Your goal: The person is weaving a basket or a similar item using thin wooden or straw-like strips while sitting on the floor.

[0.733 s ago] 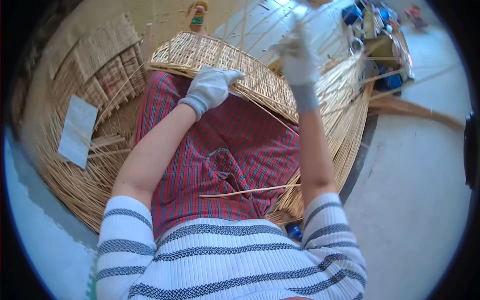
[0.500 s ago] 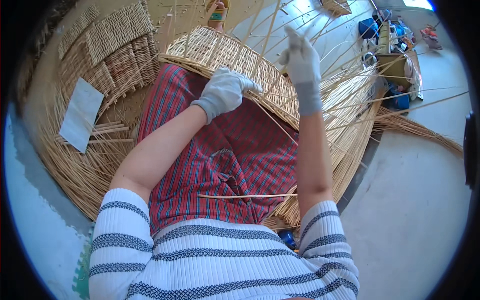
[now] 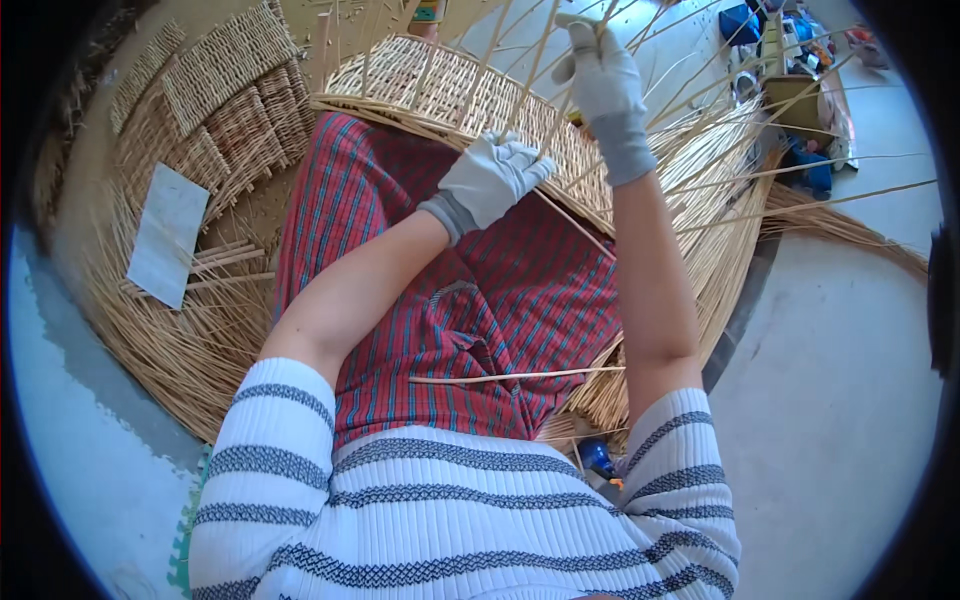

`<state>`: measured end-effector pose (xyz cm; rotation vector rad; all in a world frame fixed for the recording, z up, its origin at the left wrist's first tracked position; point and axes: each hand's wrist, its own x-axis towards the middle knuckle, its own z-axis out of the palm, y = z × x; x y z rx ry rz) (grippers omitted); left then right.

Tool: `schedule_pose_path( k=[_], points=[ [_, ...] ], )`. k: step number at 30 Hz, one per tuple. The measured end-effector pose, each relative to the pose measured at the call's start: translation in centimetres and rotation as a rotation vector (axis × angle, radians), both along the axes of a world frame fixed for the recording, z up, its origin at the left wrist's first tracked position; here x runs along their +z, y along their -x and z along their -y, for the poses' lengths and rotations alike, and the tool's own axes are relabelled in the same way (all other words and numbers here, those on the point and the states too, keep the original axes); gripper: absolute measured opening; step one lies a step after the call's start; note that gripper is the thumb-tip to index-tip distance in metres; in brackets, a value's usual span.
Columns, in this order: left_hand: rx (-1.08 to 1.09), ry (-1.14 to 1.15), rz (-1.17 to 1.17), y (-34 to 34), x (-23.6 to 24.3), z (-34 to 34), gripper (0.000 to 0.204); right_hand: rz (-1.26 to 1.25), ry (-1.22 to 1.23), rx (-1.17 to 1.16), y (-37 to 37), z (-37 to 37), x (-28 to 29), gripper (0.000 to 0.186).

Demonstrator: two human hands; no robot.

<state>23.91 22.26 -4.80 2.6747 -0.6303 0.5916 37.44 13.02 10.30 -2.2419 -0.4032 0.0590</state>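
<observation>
A woven wicker panel [image 3: 445, 85] lies across my knees, with upright wicker stakes [image 3: 478, 75] rising from it. At its near edge my left hand [image 3: 495, 182], in a white glove with a grey cuff, is closed, its fingers bent over the rim beside a stake. My right hand [image 3: 610, 98], gloved the same way, is raised above the panel's right part. Its fingers pinch a thin wicker strand [image 3: 606, 16]. Just what lies under the left fingertips is hidden.
Finished woven panels [image 3: 235, 85] lie at the left, near a pale flat sheet [image 3: 168, 235] and loose wicker. A bundle of wicker rods [image 3: 725, 190] spreads at the right. One loose rod [image 3: 500, 378] lies on the red checked cloth [image 3: 400, 330] over my lap. Long strands stick out rightward.
My left hand has moved right along the panel's edge, and its fingers now bend by a stake. The right hand has risen slightly and shows a strand between its fingers.
</observation>
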Motion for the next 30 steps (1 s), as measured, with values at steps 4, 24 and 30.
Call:
schedule_pose_path(
  k=[4,24,30],
  points=[
    [-0.03,-0.066,-0.117,-0.1,1.3,-0.4,0.037,-0.158,-0.512,-0.043,1.6,-0.3,-1.5,0.031],
    [-0.176,0.441,-0.395,1.6,8.4,-6.1,0.062,0.469,-0.049,-0.358,6.9,3.3,7.0,0.075],
    [0.1,0.01,-0.081,5.1,6.8,-2.3,0.047,0.3,0.16,0.095,4.1,-1.7,3.2,0.036]
  ],
)
